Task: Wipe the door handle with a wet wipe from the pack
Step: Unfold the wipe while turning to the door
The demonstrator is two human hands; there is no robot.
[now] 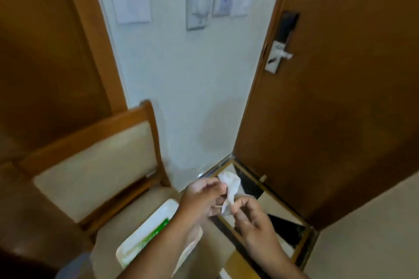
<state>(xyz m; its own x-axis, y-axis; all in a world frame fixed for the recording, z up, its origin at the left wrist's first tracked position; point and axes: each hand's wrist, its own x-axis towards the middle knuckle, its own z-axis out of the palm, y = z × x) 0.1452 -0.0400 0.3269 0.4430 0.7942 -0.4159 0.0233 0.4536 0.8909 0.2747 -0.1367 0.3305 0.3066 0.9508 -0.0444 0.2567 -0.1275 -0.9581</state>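
We hold a crumpled white wet wipe (230, 190) between both hands, low before the pale wall (181, 75). Our left hand (200, 199) has its fingers clamped on the wipe's upper part; our right hand (252, 217) pinches its lower end. The pack (145, 231) lies on the cushioned seat of a wooden chair (90, 165). The door handle (284, 53) sits well above, on the brown door (340, 97).
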